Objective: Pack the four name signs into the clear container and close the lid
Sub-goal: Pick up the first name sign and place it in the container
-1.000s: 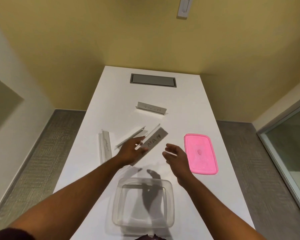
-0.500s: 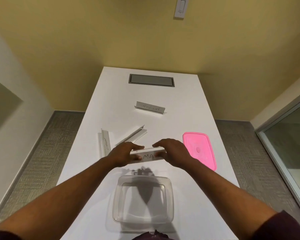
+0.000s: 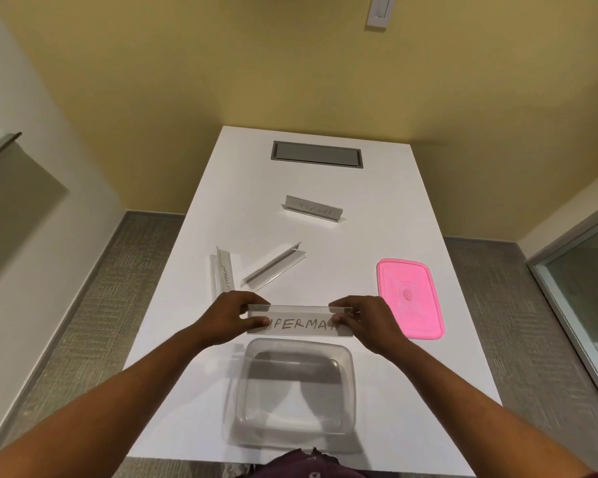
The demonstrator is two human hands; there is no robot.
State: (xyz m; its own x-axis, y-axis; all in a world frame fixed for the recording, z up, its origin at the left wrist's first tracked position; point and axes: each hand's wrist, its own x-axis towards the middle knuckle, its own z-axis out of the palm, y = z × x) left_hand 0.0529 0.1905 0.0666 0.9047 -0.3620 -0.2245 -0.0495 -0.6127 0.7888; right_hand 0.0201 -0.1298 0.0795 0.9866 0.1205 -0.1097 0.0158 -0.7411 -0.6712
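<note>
I hold a clear name sign (image 3: 301,321) with "SUPERMAN" handwritten on it, level and facing me, just beyond the far rim of the clear container (image 3: 292,391). My left hand (image 3: 233,317) grips its left end and my right hand (image 3: 366,320) grips its right end. The container sits open with nothing in it near the table's front edge. Three other signs lie on the table: one (image 3: 222,272) at the left, one (image 3: 273,266) tilted diagonally beside it, and one (image 3: 313,209) standing further back. The pink lid (image 3: 408,298) lies flat to the right.
The white table (image 3: 394,391) is narrow, with grey carpet floor on both sides. A grey cable hatch (image 3: 316,156) is set into its far end against the yellow wall. A glass panel stands at the right.
My left hand lifted the sign from the table and turned it level. My right hand came in and took its right end, and both hands spread apart along it.
</note>
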